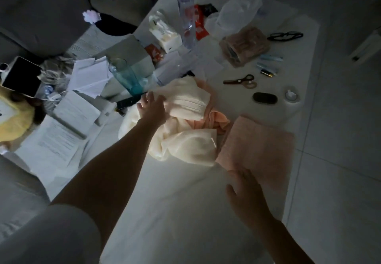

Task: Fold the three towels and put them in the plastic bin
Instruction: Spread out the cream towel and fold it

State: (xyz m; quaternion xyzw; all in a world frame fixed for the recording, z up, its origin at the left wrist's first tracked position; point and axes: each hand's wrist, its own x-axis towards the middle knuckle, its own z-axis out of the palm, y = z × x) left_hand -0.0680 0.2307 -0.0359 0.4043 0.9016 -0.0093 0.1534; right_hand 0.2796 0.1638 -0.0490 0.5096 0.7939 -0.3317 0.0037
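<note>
A crumpled cream towel [185,140] lies in a heap at the middle of the white table [175,212]. An orange towel [216,119] shows partly from under it. A pink towel [259,148] lies folded flat to the right. My left hand [152,107] reaches over the heap's far left side with fingers spread, touching the cream towel. My right hand [245,193] rests flat at the pink towel's near corner. No plastic bin is clearly in view.
Beyond the towels stand a tall blue-tinted glass [125,76], a water bottle [186,16], a tissue box [165,35] and a plastic bag [235,12]. Scissors [241,81], glasses [285,36] and small items lie at the right. Papers [61,136] pile up at the left.
</note>
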